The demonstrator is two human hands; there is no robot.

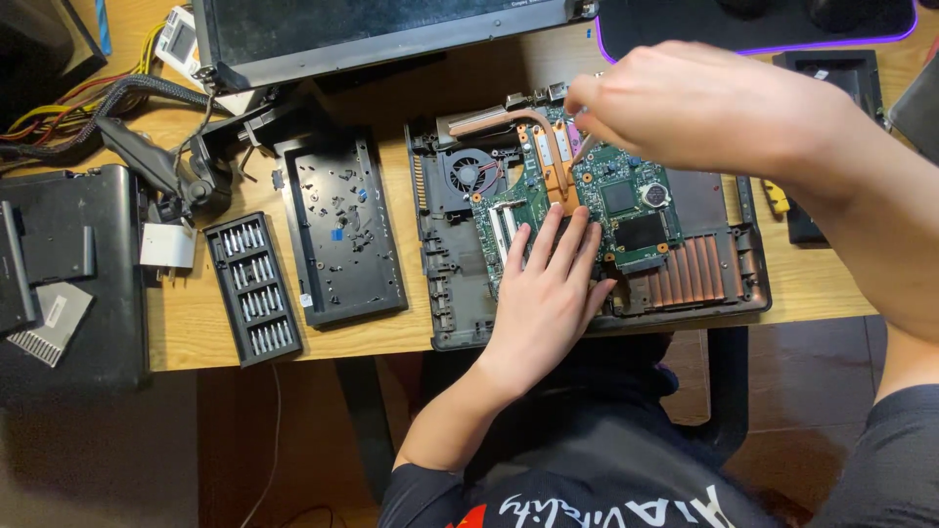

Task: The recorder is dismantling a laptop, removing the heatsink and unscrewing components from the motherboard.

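1. Nearest the camera, dark floor (pixel 812 391) shows below the front edge of the wooden counter (pixel 186 332), and the person's dark shirt fills the bottom of the view.
2. The opened laptop base (pixel 450 293) lies at the counter's front edge, its near corner slightly overhanging, with bare wood only in narrow strips around it.
3. The left hand (pixel 548 293) rests flat, fingers spread and nothing clasped, on the near part of the green motherboard (pixel 626 196) inside the base.
4. The board looks bare and exposed: a copper heat pipe (pixel 548 156) bends across it from a round black fan (pixel 469 174), and ribbed copper fins (pixel 690 269) sit at its right front.
5. The right hand (pixel 694 108) hovers over the board's far side, fingertips pinched together on a thin metal tool (pixel 585 147) whose tip meets the board.
6. Left of the base, just beside it, lies a black cover panel (pixel 337 230) dotted with loose screws, then an open case of screwdriver bits (pixel 252 288).
7. Farther left sit a black device (pixel 68 264) and a tangle of cables (pixel 117 108).
8. At the far edge stand a dusty laptop screen (pixel 381 29) and a black mat with a purple rim (pixel 753 34), leaving little free room.
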